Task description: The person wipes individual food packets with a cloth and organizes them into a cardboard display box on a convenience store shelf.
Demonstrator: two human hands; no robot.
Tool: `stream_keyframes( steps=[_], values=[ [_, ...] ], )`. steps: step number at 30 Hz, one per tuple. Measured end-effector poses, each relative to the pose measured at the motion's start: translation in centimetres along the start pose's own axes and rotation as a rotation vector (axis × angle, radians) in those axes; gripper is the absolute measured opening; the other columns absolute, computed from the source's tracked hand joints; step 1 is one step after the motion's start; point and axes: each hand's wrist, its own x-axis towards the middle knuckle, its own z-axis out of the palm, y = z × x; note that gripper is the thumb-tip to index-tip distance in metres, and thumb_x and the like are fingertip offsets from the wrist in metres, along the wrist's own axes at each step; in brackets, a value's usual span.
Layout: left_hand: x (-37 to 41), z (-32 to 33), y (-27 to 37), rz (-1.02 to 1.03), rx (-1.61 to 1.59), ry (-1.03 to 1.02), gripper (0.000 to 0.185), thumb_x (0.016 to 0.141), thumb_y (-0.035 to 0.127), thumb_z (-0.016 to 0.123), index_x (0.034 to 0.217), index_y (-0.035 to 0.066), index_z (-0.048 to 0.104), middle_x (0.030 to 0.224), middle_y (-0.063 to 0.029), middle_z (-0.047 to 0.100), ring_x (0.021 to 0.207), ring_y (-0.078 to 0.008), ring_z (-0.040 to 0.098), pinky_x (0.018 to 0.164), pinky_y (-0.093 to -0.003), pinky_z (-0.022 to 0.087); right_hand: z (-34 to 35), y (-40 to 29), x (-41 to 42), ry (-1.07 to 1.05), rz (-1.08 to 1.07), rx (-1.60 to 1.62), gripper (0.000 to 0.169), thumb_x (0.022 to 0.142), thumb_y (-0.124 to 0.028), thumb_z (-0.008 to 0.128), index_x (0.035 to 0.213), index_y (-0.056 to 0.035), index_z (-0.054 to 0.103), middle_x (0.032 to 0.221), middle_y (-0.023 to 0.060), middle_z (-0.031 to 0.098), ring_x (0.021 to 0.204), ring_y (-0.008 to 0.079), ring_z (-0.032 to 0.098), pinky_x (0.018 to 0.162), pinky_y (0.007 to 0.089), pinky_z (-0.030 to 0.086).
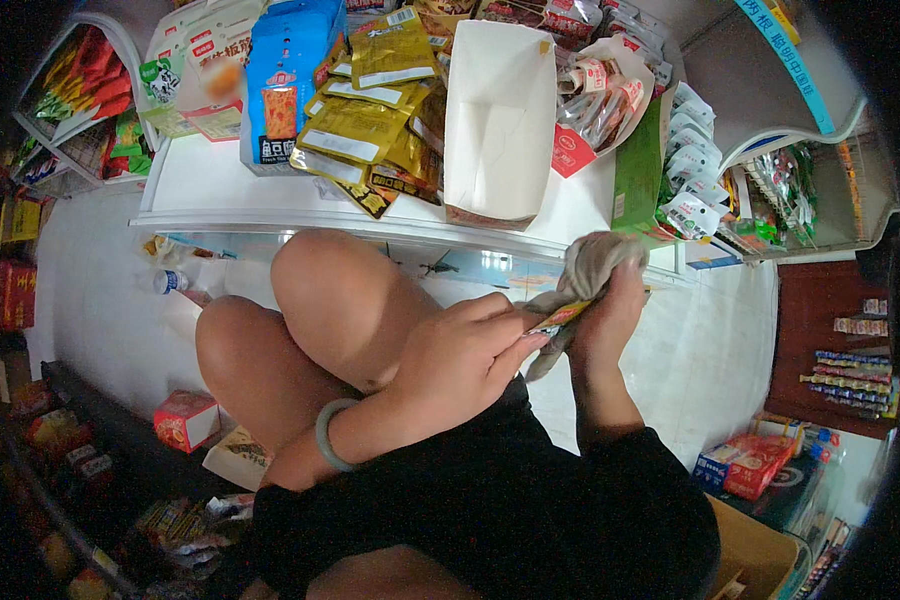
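Observation:
My left hand (454,356), with a pale green bangle (328,435) at its wrist, pinches a small snack packet (562,318) with a yellow and red edge. A crumpled grey cloth (598,264) is bunched in my right hand (613,315). The cloth lies against the packet and hangs below it, and both hands are close together above my lap. Beyond them an open-topped cardboard display box (500,112) stands tilted on the white shelf (210,184), its white inside showing. Gold snack packets (352,131) are heaped left of the box.
A blue snack box (289,82) stands at the shelf's left. Right of the white box are a red display box (574,150) of packets and a green box (640,169). A plastic bottle (170,281) and a red carton (186,421) are on the left. An open cardboard carton (757,547) is lower right.

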Motion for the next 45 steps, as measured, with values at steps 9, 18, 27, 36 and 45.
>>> stream_keyframes(
  steps=[9,18,27,36,45],
  values=[
    [0.4,0.3,-1.2,-0.291,-0.912,0.372,0.023,0.091,0.012,0.058,0.107,-0.005,0.060,0.097,-0.0068,0.064,0.084,-0.0084,0.057,0.075,-0.0241,0.048,0.8,1.0,-0.3,-0.053,0.579,0.346,0.079,0.088,-0.066,0.034,0.137,-0.0040,0.033,0.130,0.0122,0.048,0.117,0.0256,0.050,0.100,0.0374,0.038],
    [1.7,-5.7,-1.9,-0.457,-0.536,0.559,0.027,0.089,0.015,0.062,0.110,-0.002,0.060,0.099,-0.0046,0.063,0.084,-0.0073,0.058,0.074,-0.0212,0.047,-1.0,-0.9,2.0,-0.427,-0.015,-0.180,0.056,0.089,-0.039,0.054,0.133,-0.0060,0.042,0.099,0.0087,0.061,0.080,0.0161,0.060,0.075,0.0295,0.049],
    [9.9,-9.9,-2.4,-0.166,-0.708,0.596,0.027,0.086,0.019,0.065,0.103,-0.002,0.060,0.094,-0.0054,0.064,0.083,-0.0067,0.057,0.075,-0.0222,0.045,1.8,1.8,3.3,-0.590,-0.387,-1.229,0.045,0.076,-0.040,0.070,0.107,-0.0111,0.055,0.073,0.0122,0.065,0.064,0.0292,0.065,0.054,0.0367,0.050],
    [18.0,-9.3,-6.0,0.142,-0.495,0.489,0.023,0.084,0.020,0.065,0.096,0.000,0.064,0.084,-0.0046,0.067,0.074,-0.0120,0.061,0.068,-0.0269,0.048,0.6,1.6,3.3,-0.615,-0.433,-1.057,0.038,0.077,-0.038,0.070,0.101,-0.0104,0.057,0.071,0.0104,0.064,0.061,0.0278,0.064,0.053,0.0352,0.049],
    [19.9,-10.3,-5.1,0.229,0.201,0.449,0.036,0.082,0.018,0.065,0.113,0.002,0.056,0.087,-0.0129,0.060,0.080,-0.0249,0.060,0.076,-0.0345,0.048,0.8,1.3,3.7,-0.665,-0.448,-1.069,0.039,0.077,-0.040,0.068,0.101,-0.0101,0.058,0.067,0.0118,0.063,0.060,0.0294,0.064,0.055,0.0371,0.050]
  ],
)
